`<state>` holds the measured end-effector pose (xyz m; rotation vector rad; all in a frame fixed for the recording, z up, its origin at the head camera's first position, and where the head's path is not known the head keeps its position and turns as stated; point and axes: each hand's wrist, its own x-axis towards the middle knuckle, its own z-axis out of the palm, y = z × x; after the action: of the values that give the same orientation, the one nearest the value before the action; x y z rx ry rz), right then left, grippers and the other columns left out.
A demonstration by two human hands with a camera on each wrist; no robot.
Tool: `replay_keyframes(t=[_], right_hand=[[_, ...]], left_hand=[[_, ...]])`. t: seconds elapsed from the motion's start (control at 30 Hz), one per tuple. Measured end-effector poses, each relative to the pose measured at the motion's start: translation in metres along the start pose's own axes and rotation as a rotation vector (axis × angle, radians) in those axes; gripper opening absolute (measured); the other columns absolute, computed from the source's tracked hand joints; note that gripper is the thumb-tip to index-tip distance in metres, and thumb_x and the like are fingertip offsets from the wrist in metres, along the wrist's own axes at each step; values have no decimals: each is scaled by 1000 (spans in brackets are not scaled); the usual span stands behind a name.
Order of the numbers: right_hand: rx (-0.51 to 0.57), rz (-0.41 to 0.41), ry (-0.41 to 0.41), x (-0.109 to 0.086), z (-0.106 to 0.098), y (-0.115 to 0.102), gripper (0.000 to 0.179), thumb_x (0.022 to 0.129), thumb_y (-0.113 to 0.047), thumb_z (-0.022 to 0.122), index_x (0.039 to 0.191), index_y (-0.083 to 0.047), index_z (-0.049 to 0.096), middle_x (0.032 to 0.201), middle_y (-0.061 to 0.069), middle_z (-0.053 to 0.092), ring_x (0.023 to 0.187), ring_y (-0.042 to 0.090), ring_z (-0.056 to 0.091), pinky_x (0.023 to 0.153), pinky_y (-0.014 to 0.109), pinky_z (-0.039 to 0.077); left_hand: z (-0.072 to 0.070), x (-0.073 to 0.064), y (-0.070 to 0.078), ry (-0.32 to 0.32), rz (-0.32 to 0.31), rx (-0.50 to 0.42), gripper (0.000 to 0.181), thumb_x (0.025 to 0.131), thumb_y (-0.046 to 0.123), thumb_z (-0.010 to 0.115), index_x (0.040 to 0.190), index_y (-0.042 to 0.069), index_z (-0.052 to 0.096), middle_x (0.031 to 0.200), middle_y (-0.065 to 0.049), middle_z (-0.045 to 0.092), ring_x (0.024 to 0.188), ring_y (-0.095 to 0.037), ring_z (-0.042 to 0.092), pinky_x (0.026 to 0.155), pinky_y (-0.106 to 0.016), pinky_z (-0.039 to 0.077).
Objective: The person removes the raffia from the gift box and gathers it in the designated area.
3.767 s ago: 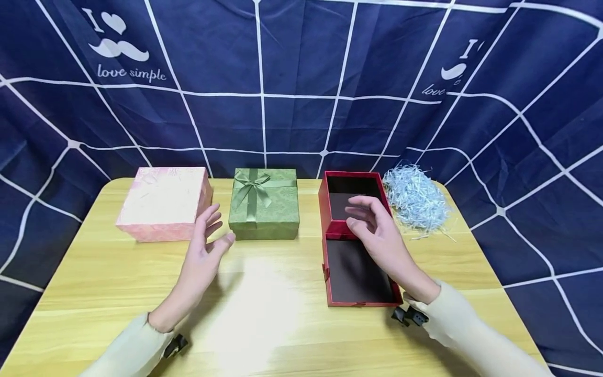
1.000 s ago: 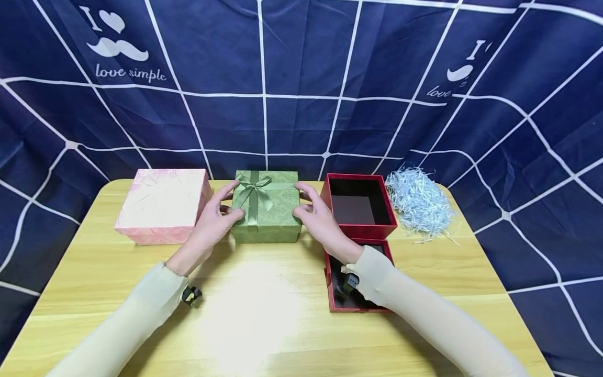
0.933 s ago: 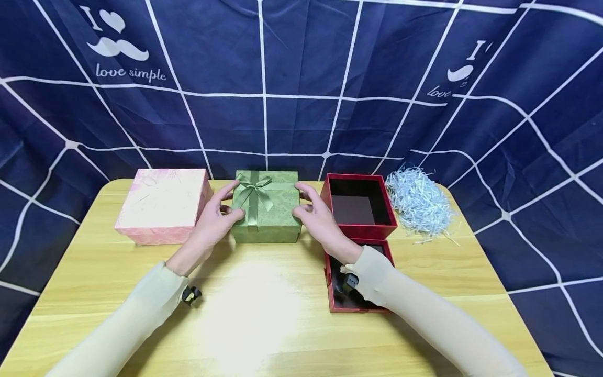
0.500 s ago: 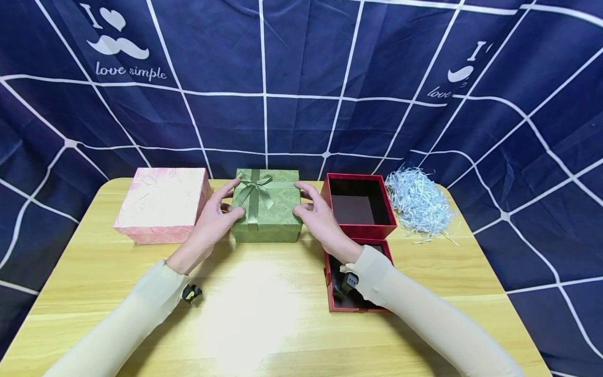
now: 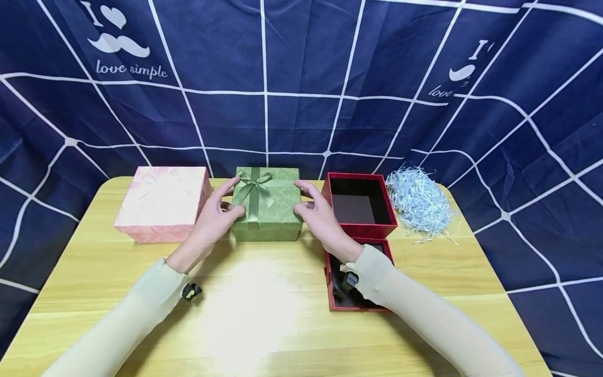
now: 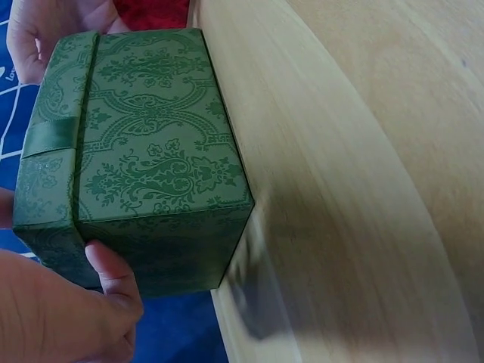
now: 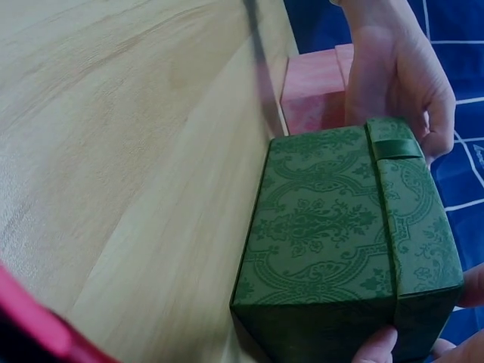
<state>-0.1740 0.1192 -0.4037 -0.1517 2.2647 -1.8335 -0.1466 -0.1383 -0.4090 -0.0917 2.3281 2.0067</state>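
A green patterned gift box (image 5: 268, 230) sits on the table, its lid (image 5: 282, 201) tied with a green ribbon bow (image 5: 256, 188). At the lid's left side, my left hand (image 5: 213, 217) grips with the thumb near the front corner and the forefinger farther back. My right hand (image 5: 320, 217) holds the opposite side in the same way. From the left wrist view, my left thumb (image 6: 113, 272) presses at the lid's lower edge. In the right wrist view, the thumb (image 7: 376, 348) of my right hand lies at that edge too. The inside of the box is hidden.
To the left stands a pink gift box (image 5: 160, 201), close to my left hand. A red box (image 5: 367, 230) stands uncovered on the right, its upturned red lid (image 5: 330, 296) in front, under my right forearm. Blue shredded paper (image 5: 419, 201) lies at far right.
From above the red box and beside the pink box, my hands have come to both sides of the green gift box's lid. Over the last second they have kept their hold there.
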Motion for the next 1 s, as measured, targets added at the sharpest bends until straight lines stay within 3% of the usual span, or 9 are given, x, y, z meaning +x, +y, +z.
replay_keyframes(t=[0.63,1.0], right_hand=[[-1,-17,32,1,-5,-12,67,96,-5,60,160,-25,56,155,7,48,109,20,60,82,33,45],[19,-53,23,-1,-8,-21,67,96,-5,59,160,-24,55,155,8,49,116,26,60,90,37,46]], left_hand=[[3,1,13,14,49,21,83,95,3,67,171,19,40,155,-20,40,98,-19,45,79,-26,43],[5,-3,23,60,77,30,82,92,3,66,169,20,45,152,-18,45,98,-20,47,76,-25,43]])
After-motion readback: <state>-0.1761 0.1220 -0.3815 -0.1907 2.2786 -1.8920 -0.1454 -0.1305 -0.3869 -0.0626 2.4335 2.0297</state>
